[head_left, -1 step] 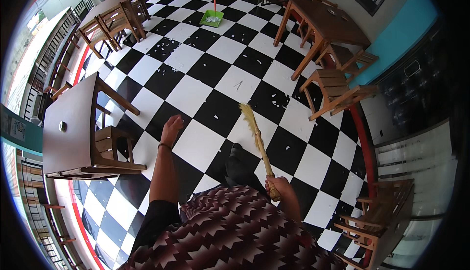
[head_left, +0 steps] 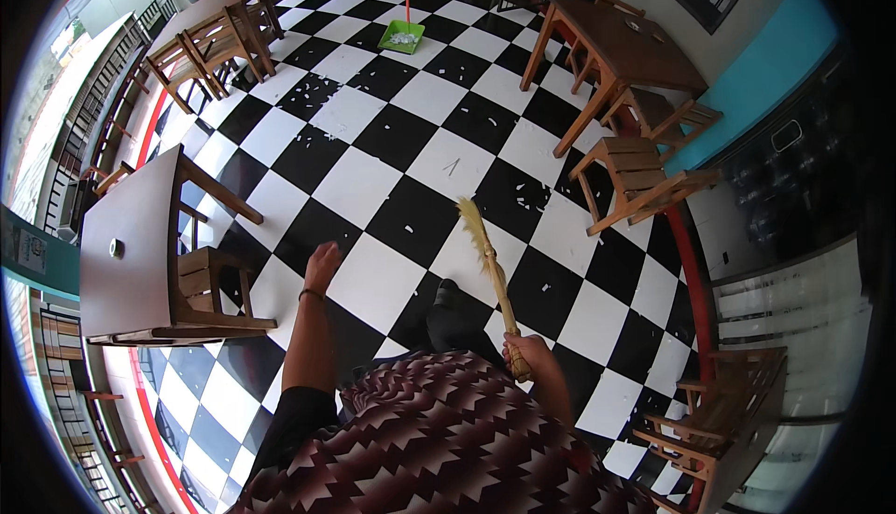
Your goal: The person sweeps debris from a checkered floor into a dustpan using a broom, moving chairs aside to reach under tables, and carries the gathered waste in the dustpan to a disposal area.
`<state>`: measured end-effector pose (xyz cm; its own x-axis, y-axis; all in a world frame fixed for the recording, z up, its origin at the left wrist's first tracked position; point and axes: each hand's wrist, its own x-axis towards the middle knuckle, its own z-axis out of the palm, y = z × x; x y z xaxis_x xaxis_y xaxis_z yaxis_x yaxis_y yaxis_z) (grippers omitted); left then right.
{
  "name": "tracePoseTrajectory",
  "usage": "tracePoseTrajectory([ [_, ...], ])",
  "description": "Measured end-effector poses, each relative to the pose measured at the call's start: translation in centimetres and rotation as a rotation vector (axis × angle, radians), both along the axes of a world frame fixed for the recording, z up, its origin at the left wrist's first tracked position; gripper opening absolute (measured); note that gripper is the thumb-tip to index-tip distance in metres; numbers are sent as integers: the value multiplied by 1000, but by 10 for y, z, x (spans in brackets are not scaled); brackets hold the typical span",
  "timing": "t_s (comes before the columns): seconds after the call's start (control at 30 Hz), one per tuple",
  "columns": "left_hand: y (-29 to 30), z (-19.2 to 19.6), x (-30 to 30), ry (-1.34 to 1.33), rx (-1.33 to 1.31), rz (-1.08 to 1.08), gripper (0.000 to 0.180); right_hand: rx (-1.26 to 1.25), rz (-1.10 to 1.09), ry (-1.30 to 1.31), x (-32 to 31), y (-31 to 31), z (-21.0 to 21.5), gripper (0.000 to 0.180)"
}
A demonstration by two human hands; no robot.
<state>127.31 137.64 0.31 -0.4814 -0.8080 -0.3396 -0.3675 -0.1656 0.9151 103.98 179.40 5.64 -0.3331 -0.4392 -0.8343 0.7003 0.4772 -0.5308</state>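
Note:
My right hand (head_left: 530, 357) is wrapped round the handle of a short straw hand broom (head_left: 493, 262). Its pale yellow bristles point forward, over a white tile. At the left, my left hand (head_left: 322, 268) hangs above the floor with its fingers curled in, and I see nothing in it. Small white scraps (head_left: 529, 199) lie scattered over the black and white checkered floor (head_left: 369, 262), thickest ahead to the left. Farther ahead stands a green dustpan (head_left: 402, 37) with a long red handle and a heap of white scraps in it.
A brown table (head_left: 131, 262) with a stool under it stands close on my left. Another table with chairs (head_left: 201, 57) is farther left, by the railing. On the right are a wooden table (head_left: 625, 43), wooden chairs (head_left: 635, 183) and a slatted chair (head_left: 700, 430) near the wall.
My left hand has come slightly lower and nearer to me. The view has shifted a little; the right hand keeps the same hold on the broom.

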Motion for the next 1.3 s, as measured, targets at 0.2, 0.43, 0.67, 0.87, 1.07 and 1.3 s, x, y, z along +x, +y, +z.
tracePoseTrajectory([
  [0.2,94,-102,136,-788,1093,404,48,-47,30,-10,-174,-123,44,25],
  [0.43,-17,-92,69,-827,1222,639,46,7,48,39,-358,-282,55,24],
  [0.67,-360,-135,-306,-655,669,288,40,-48,-70,-70,-505,-460,49,29],
  [0.87,-619,-47,-671,-176,-139,-193,41,-16,-29,-115,-614,-582,61,27],
  [1.07,-725,84,-869,-3,-44,-298,46,47,-76,-85,-741,-705,11,25],
  [1.3,-819,-75,-808,-420,612,311,63,112,50,-45,-941,-895,19,27],
])
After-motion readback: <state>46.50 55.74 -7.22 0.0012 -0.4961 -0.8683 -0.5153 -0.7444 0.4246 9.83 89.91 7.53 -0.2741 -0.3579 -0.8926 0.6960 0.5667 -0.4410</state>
